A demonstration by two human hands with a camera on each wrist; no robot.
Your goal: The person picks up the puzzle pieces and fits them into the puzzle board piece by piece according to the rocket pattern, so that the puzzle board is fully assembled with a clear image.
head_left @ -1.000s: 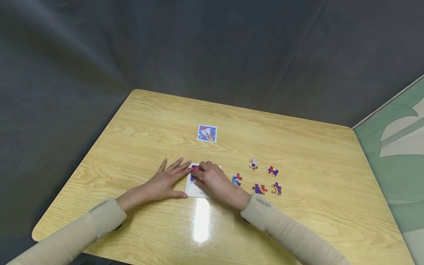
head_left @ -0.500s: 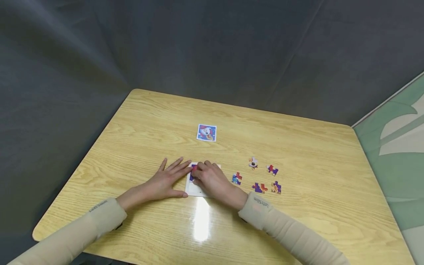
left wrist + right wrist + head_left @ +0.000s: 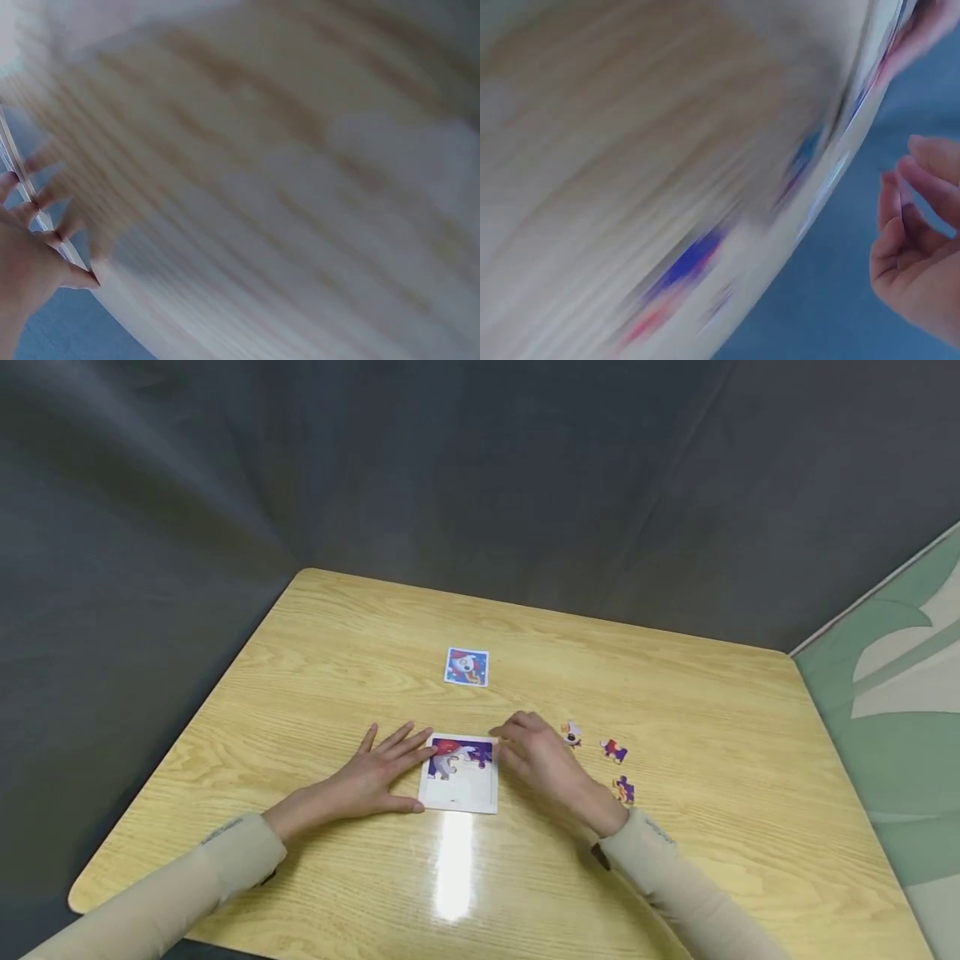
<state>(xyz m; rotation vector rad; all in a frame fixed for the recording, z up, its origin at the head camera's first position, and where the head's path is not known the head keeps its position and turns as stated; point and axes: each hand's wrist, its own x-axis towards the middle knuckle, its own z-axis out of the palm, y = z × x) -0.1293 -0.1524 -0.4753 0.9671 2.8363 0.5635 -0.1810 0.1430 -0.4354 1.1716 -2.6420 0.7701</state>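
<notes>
A white square puzzle tray (image 3: pixel 471 791) lies on the table, with jigsaw pieces (image 3: pixel 444 762) along its far side showing a red, white and purple picture. My left hand (image 3: pixel 372 777) is spread flat beside it, fingertips and thumb touching its left edge. Just right of the tray is my right hand (image 3: pixel 546 766), fingers loosely bent; no piece shows between them in the right wrist view. Near that hand lie a white jigsaw piece (image 3: pixel 572 733), a red and purple piece (image 3: pixel 614 750) and a purple and orange piece (image 3: pixel 625 790). The right hand and forearm cover part of the table.
A small picture card (image 3: pixel 467 667) lies beyond the tray on the wooden table (image 3: pixel 360 635). Blurred in the right wrist view, a blue and red piece (image 3: pixel 681 271) lies on the tabletop. A dark curtain (image 3: pixel 480 485) hangs behind the table.
My right hand has lifted off the tray and moved right, uncovering the pieces along the tray's far side. It now covers the nearer loose pieces. My left hand stays in place.
</notes>
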